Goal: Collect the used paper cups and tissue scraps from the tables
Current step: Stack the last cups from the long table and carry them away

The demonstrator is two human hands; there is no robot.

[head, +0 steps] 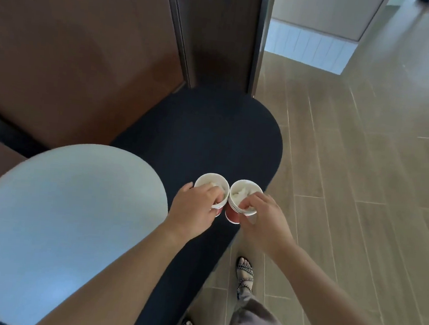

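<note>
While pinched at its rim by curled fingers of the left hand (193, 208), the left cup stack (210, 186) was held against the right cup stack (247, 191), pinched likewise by the right hand (264, 218), near the edge of the dark table (210, 136). Tissue scraps (239, 194) could have been spilled by tilting.

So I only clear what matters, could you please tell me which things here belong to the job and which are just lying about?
Job: left paper cup, gripped by the left hand; right cup stack, gripped by the right hand; tissue scraps inside both.
Just lying about: dark table, white round table, brown bench.
</note>
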